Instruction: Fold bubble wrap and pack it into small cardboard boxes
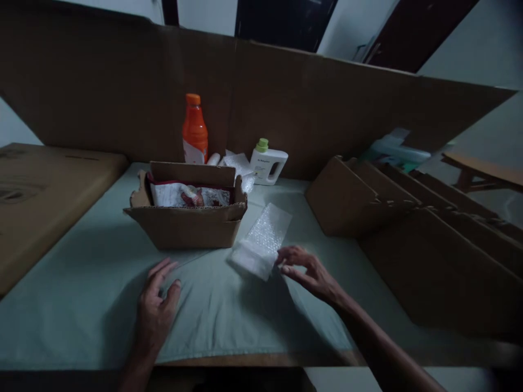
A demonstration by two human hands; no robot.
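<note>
My right hand is at the right edge of a piece of bubble wrap, its thumb and fingertips pinched together there. The wrap lies on the green cloth, and its folded near end is slightly blurred. My left hand is open over the cloth, thumb and fingers apart, with nothing in it. Just beyond it stands an open cardboard box holding a packet with a white and dark red print.
Behind the box stand an orange bottle, a white jug with a green cap and more bubble wrap. Divided cardboard bins fill the right side, with a pale green container behind. A flat carton lies left; a cardboard wall closes the back.
</note>
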